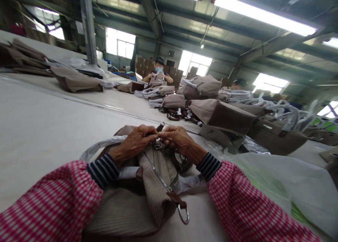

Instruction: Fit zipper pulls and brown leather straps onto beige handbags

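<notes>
A beige corduroy handbag [126, 206] with brown trim lies on the white table in front of me. Its metal zipper [155, 171] runs along the top, and a brown tab with a silver D-ring [184, 214] sticks out at the near end. Over the bag's far end, my left hand [136, 141] and my right hand [179, 141] meet fingertip to fingertip. Both are closed in a pinch on something tiny, too small to name. Just below the fingers hangs a silver clasp [158, 147]. White wrapping covers the bag's handle [102, 143].
Many similar bags [221, 113] with wrapped handles are piled at the far right. More bags [76, 79] lie along the table's far left. Clear plastic sheeting [287, 185] spreads beside my right arm. Across the table a masked person [158, 76] handles a bag.
</notes>
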{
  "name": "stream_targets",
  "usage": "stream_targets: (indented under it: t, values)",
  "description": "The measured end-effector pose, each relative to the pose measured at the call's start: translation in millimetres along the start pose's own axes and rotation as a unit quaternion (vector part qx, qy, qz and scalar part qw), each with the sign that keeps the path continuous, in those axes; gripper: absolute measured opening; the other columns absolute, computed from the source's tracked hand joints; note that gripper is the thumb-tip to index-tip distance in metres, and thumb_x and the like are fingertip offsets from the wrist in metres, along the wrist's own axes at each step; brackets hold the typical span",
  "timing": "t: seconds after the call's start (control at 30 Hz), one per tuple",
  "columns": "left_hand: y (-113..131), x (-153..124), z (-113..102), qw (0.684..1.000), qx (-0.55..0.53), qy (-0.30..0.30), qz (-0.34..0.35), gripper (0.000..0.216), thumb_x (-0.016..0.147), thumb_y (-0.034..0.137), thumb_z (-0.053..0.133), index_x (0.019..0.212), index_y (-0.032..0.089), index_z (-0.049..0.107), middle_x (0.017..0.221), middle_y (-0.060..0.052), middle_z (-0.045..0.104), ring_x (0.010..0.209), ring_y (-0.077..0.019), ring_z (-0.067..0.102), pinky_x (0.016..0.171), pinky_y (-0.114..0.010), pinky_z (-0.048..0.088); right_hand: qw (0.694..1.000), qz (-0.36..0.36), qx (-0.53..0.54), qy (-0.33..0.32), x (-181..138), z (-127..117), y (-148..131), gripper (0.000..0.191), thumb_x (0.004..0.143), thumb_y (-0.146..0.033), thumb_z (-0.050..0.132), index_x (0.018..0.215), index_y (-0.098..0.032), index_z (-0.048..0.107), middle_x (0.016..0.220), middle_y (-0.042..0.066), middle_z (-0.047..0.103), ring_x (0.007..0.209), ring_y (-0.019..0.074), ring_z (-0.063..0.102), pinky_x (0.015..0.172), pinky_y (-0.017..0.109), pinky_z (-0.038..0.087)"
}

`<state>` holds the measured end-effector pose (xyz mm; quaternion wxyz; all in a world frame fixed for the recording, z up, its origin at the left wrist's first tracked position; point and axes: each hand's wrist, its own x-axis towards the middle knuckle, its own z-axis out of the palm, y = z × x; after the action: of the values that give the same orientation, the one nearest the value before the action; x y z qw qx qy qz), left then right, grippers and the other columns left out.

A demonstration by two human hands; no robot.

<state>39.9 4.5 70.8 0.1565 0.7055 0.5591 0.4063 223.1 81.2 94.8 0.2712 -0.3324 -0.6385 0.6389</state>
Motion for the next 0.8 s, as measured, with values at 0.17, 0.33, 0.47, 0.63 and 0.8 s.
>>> stream_targets:
  t: [0.17, 0.33, 0.47, 0.63, 0.8]
  values:
    - [1.9, -0.1, 0.1, 1.000, -0.018, 0.006, -0.001, 0.032, 0.090, 0.046, 0.054, 0.084, 0.018, 0.070, 0.084, -0.003, 0.070, 0.087, -0.0224, 0.061, 0.082, -0.034, 0.042, 0.999, -0.031, -0.022, -0.012, -5.2, 0.0, -3.0, 0.020, 0.075, -0.027, 0.082, 0.074, -0.013, 0.068, 0.069, 0.002, 0.069, 0.049, 0.0042, 0.052, 0.039, 0.013, 0.030]
    - [3.8, -2.0, -0.8, 1.000, -0.014, 0.027, -0.004, 0.032, 0.088, 0.047, 0.056, 0.082, 0.019, 0.069, 0.083, -0.003, 0.068, 0.087, -0.0226, 0.060, 0.081, -0.034, 0.043, 0.999, -0.030, -0.024, -0.011, -4.3, 3.4, -0.9, 0.020, 0.074, -0.026, 0.082, 0.070, -0.014, 0.067, 0.062, 0.000, 0.067, 0.046, 0.0041, 0.049, 0.038, 0.014, 0.029]
    - [3.6, -2.9, -0.6, 0.997, -0.069, 0.022, -0.011, 0.030, 0.088, 0.045, 0.058, 0.081, 0.018, 0.068, 0.080, -0.002, 0.068, 0.081, -0.0204, 0.060, 0.077, -0.032, 0.046, 0.999, -0.026, 0.021, 0.027, -2.7, 14.8, 3.8, 0.019, 0.074, -0.023, 0.080, 0.066, -0.014, 0.064, 0.060, -0.001, 0.065, 0.045, 0.0040, 0.047, 0.038, 0.014, 0.027]
    - [0.8, -3.4, -1.2, 0.996, -0.088, 0.020, -0.011, 0.030, 0.086, 0.045, 0.059, 0.080, 0.017, 0.069, 0.078, -0.002, 0.069, 0.079, -0.0197, 0.061, 0.077, -0.031, 0.047, 0.996, -0.019, 0.051, 0.064, -2.3, 27.4, 11.0, 0.019, 0.078, -0.017, 0.075, 0.065, -0.015, 0.062, 0.058, -0.002, 0.063, 0.044, 0.0037, 0.046, 0.038, 0.014, 0.027]
    - [3.3, -3.4, -3.1, 0.999, -0.049, 0.000, -0.006, 0.035, 0.089, 0.049, 0.058, 0.085, 0.017, 0.073, 0.086, -0.005, 0.072, 0.086, -0.0230, 0.063, 0.083, -0.035, 0.047, 0.998, -0.004, 0.033, 0.052, -5.9, 21.3, 6.2, 0.018, 0.078, -0.019, 0.075, 0.067, -0.015, 0.061, 0.059, -0.002, 0.063, 0.044, 0.0038, 0.045, 0.037, 0.015, 0.026]
